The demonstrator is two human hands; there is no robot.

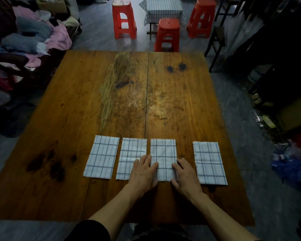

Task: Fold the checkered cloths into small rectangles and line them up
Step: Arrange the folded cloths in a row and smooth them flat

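Several white cloths with dark checks lie folded into small rectangles in a row near the front edge of the wooden table [76,101]. From the left: the first cloth [102,156], the second cloth [130,153], the third cloth [163,153], and a fourth cloth [209,162] set a little apart at the right. My left hand [143,172] lies flat over the gap between the second and third cloths. My right hand [185,174] rests at the third cloth's right edge, its fingers on the near corner.
Three red plastic stools [123,20] [167,34] [201,18] stand beyond the table around a small table draped in checkered cloth [162,9]. A heap of clothes [33,35] is at the far left. Clutter and dark furniture [276,84] line the right side.
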